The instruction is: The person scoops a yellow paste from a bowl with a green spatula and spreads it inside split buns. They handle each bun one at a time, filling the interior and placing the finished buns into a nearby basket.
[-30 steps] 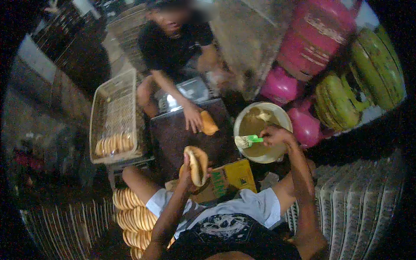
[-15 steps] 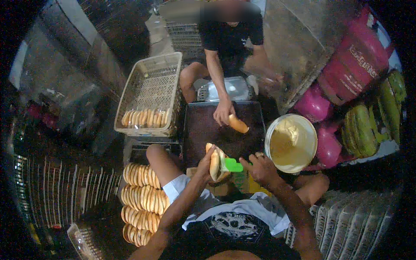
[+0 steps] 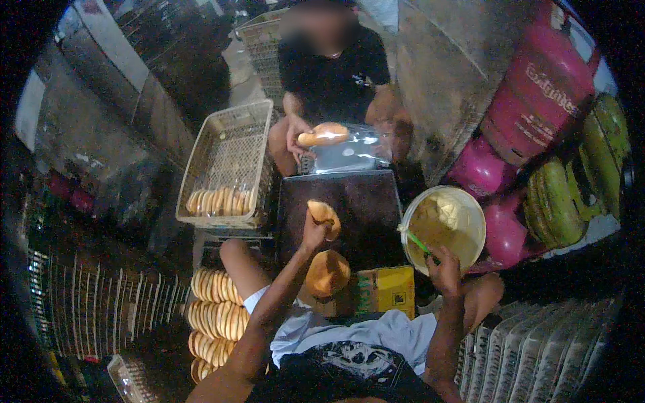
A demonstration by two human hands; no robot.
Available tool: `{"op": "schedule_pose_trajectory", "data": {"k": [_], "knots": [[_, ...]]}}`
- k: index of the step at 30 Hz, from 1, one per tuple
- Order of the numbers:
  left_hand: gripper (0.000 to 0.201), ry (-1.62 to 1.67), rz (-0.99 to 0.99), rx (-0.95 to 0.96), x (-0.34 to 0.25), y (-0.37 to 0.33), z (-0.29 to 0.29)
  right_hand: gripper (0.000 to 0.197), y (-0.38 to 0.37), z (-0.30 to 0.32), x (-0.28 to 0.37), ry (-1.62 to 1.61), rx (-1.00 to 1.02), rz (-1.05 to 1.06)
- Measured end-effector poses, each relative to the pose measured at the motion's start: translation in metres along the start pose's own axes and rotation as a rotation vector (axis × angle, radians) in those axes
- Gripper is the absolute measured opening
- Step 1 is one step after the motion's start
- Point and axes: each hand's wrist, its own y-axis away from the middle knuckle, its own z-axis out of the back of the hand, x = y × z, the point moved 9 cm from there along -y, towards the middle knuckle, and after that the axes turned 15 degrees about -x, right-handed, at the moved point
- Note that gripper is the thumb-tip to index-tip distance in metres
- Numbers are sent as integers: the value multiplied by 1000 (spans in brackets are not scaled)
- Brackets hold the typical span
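Over the dark square tray [image 3: 366, 201], my left hand [image 3: 313, 235] is closed round a bread roll [image 3: 325, 218], held out from me. My right hand [image 3: 443, 266] grips a green spatula [image 3: 418, 242], its tip by the near-left rim of a white bucket [image 3: 406, 219]. Pale yellow cream [image 3: 440, 225] coats the inside of that bucket. Between my left forearm and the cardboard box lies a rounded golden-brown piece of bread [image 3: 328, 273]. Across the tray, a person's hands hold another roll [image 3: 324, 134] with a clear plastic bag.
Rows of rolls [image 3: 216, 319] stand at my lower left. A beige crate [image 3: 225, 148] holds bagged rolls at the far left. A yellow-green cardboard box [image 3: 383, 289] sits before my lap. Pink bags [image 3: 484, 164] and green leaf bundles [image 3: 554, 201] are on the right, grey racks [image 3: 531, 356] below.
My left hand moved forward over the tray with the roll. My right hand took the spatula from the roll to the bucket. The other person lifted a roll off the tray to a clear bag.
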Motion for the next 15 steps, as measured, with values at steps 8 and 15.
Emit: {"op": "schedule_pose_trajectory", "data": {"k": [8, 15], "knots": [[50, -1497, -199, 1028, 101, 24, -84, 34, 8, -2, -12, 74, -46, 72], [60, -1389, -160, 840, 72, -30, -88, 29, 5, 4, -19, 27, 87, -160]]}}
